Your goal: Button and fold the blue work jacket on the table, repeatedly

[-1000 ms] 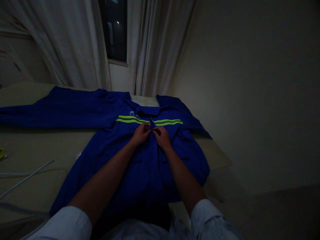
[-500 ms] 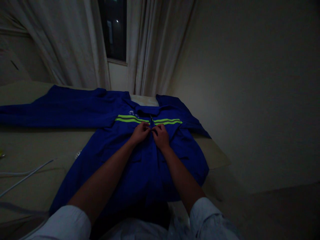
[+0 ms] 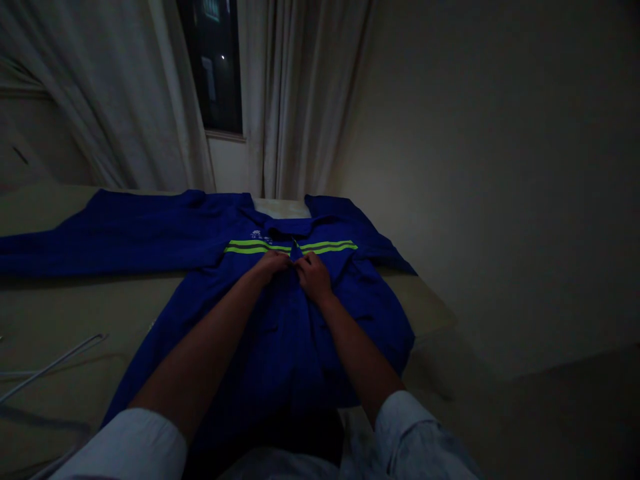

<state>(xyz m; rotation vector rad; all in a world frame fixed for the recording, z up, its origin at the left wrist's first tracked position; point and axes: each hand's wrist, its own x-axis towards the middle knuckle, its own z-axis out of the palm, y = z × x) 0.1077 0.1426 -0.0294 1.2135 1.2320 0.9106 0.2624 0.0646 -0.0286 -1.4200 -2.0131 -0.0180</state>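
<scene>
A blue work jacket (image 3: 280,333) with lime-green chest stripes and white lettering is spread front side up, its collar away from me. My left hand (image 3: 273,264) pinches the jacket's front edge just below the stripes. Close beside it, my right hand (image 3: 313,275) has its fingers closed on the other front edge. The fingertips of both hands nearly meet at the centre opening. Whatever fastener lies between them is too small and dark to make out. Above the hands, the placket stands slightly folded up.
Under the jacket is a pale tabletop (image 3: 150,293). A white wire hanger (image 3: 60,357) lies at the left. Behind the table hang long curtains (image 3: 295,100) around a dark window (image 3: 215,73). A plain wall (image 3: 490,167) rises on the right.
The view has tilted up slightly, so the jacket and table sit a little lower and further left. Both hands stay at the front opening, with only small finger shifts.
</scene>
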